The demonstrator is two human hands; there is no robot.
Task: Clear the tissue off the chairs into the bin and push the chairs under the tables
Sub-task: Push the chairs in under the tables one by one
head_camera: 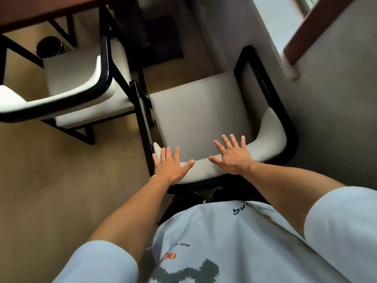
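Note:
A white-cushioned chair with a black frame (200, 111) stands right in front of me, its seat bare, with no tissue visible on it. My left hand (170, 166) lies flat with spread fingers on the left part of its curved backrest. My right hand (232, 156) lies flat on the backrest a little to the right. A second chair of the same kind (81, 82) stands to the left, its front under a brown table (51, 9). A dark round bin (49, 46) sits on the floor beneath that table.
A grey wall (336, 111) runs close along the near chair's right side, with a brown-edged ledge (310, 31) above it. A dark mat (161, 39) lies on the floor beyond the chairs. Tan floor (61, 180) spreads out at left.

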